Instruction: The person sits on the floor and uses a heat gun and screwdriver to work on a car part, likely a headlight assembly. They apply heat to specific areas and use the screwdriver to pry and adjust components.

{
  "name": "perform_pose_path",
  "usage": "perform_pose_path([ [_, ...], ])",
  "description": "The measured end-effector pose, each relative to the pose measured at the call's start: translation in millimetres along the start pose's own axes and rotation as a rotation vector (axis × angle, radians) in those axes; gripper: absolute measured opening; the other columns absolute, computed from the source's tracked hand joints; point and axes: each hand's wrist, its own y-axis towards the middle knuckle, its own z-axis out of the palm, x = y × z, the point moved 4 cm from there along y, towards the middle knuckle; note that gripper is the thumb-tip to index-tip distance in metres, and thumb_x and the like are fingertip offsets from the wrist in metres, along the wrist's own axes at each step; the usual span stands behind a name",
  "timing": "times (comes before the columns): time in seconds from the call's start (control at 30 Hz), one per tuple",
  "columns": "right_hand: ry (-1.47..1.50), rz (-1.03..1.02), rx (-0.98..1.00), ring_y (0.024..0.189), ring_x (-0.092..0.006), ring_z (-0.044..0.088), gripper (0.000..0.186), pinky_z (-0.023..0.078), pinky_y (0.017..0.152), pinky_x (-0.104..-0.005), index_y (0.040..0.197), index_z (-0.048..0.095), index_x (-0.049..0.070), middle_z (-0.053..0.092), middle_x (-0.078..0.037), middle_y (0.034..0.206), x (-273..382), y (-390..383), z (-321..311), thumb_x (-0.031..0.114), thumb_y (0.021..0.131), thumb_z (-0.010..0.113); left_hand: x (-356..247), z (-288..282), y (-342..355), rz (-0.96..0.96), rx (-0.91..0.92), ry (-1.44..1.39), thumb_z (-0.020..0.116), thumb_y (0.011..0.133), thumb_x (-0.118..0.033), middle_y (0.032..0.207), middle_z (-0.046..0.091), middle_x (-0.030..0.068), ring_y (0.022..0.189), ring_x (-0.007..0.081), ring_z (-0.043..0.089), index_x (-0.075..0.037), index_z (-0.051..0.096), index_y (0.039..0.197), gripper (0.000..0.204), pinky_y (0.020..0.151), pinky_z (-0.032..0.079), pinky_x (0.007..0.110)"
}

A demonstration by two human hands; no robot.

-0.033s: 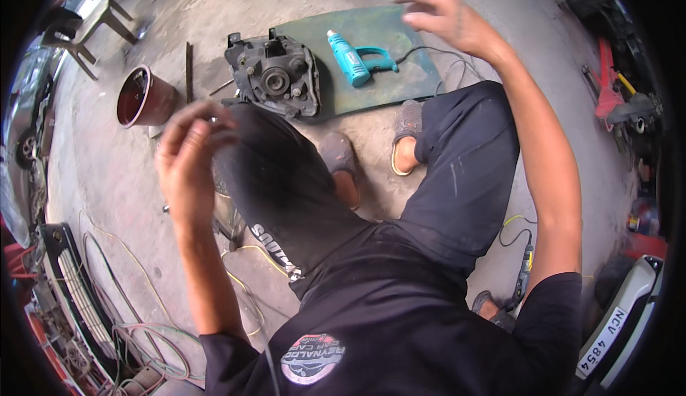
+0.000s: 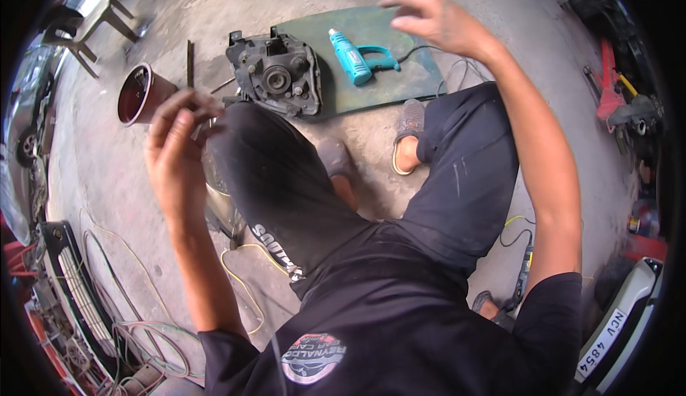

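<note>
I am crouched on a concrete floor in dark trousers. My left hand (image 2: pixel 179 149) is raised in front of my left knee with its fingertips pinched together; whether something small sits between them I cannot tell. My right hand (image 2: pixel 436 21) reaches forward with its fingers spread and holds nothing, hovering over the far edge of a green mat (image 2: pixel 407 78). On the mat lies a teal heat gun (image 2: pixel 354 56) with a black cord. A black headlight housing (image 2: pixel 275 74), back side up, rests at the mat's left end, just beyond my left knee.
A dark red bucket (image 2: pixel 139 96) lies tipped at the left, next to a thin metal rod (image 2: pixel 189 60). Loose wires and a grille (image 2: pixel 93 303) crowd the lower left. A white bumper (image 2: pixel 622 324) is at the lower right, and red tools (image 2: pixel 607 81) lie at the right.
</note>
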Motion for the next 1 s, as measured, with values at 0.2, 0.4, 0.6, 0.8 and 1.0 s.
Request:
perform_pose_path([
  [0.2, -0.013, 0.002, 0.308, 0.108, -0.0381, 0.071, 0.046, 0.055, 0.094, -0.0452, 0.133, 0.065, 0.0, 0.072, -0.026, 0.12, -44.7, 29.0, 136.4, 0.028, 0.097, 0.069, 15.2, -7.2, 96.4, 0.052, -0.111, -0.199, 0.06, 0.103, -0.007, 0.128, 0.064, 0.0273, 0.109, 0.0379, 0.071, 0.009, 0.048, 0.145, 0.046, 0.091, 0.062, 0.046],
  [0.4, -0.138, 0.118, 0.531, 0.119, -0.0422, 0.066, 0.05, 0.053, 0.102, -0.0499, 0.134, 0.066, 0.002, 0.071, -0.026, 0.123, -121.8, -5.1, 246.8, 0.028, 0.091, 0.074, 120.2, -28.6, 202.3, -0.177, -0.428, -0.286, 0.053, 0.105, -0.009, 0.155, 0.043, 0.0329, 0.135, 0.047, 0.054, 0.006, 0.03, 0.158, 0.06, 0.105, 0.052, 0.06],
  [0.6, 0.539, 0.694, 0.399, 0.122, -0.0462, 0.064, 0.061, 0.051, 0.104, -0.0493, 0.141, 0.059, -0.004, 0.068, -0.035, 0.124, -137.5, 21.2, 294.4, 0.026, 0.09, 0.074, 261.1, -99.1, 216.3, -0.553, -0.88, -0.185, 0.066, 0.096, -0.015, 0.153, 0.048, 0.0281, 0.134, 0.0414, 0.055, 0.0, 0.051, 0.145, 0.054, 0.103, 0.048, 0.061],
  [0.8, 0.143, 0.593, 0.134, 0.126, -0.0435, 0.059, 0.07, 0.049, 0.107, -0.0485, 0.152, 0.048, -0.002, 0.058, -0.031, 0.138, -161.7, 56.0, 328.9, 0.023, 0.09, 0.072, 328.7, -133.3, 204.2, -0.6, -0.923, 0.5, 0.076, 0.083, -0.015, 0.131, 0.066, 0.0308, 0.118, 0.0364, 0.066, 0.019, 0.055, 0.132, 0.062, 0.1, 0.051, 0.043],
  [1.0, -0.214, 0.533, -0.042, 0.136, -0.0462, 0.048, 0.075, 0.045, 0.111, -0.0513, 0.154, 0.046, 0.005, 0.048, -0.026, 0.148, -255.5, 52.0, 310.8, 0.011, 0.084, 0.071, 435.1, -148.6, 113.8, -0.891, -1.069, 0.439, 0.077, 0.084, -0.021, 0.125, 0.069, 0.0291, 0.108, 0.038, 0.07, 0.014, 0.058, 0.129, 0.06, 0.097, 0.053, 0.044],
])
